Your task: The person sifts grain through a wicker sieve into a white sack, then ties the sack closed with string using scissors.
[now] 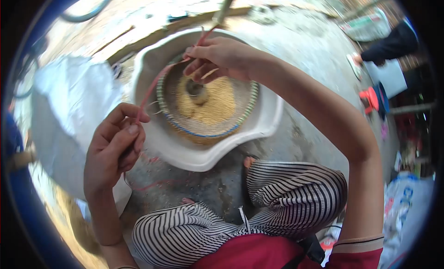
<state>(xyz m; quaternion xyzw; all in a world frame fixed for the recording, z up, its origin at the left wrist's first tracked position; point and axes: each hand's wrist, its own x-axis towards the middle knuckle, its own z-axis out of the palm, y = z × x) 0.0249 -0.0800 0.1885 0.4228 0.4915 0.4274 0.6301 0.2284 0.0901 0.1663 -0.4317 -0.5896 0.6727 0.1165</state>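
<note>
A thin pink plastic strip (155, 84) stretches between my two hands. My left hand (115, 146) is closed, pinching it between thumb and fingers, and a loose tail hangs below toward the floor. My right hand (222, 58) pinches the strip's upper part above the basin, its other fingers curled. Below sits a large white basin (199, 162) with a wavy rim. Inside it rests a round woven sieve (169, 109) holding yellow grain (219, 105). A small cup-like container (196, 91) stands in the grain, partly blurred.
White sacking (69, 98) lies at the left. My striped trouser legs (296, 190) flank the floor in front of the basin. A pole (224, 10) rises behind the basin. Another person's leg (393, 42), a red object (370, 100) and a printed sack (407, 204) are at right.
</note>
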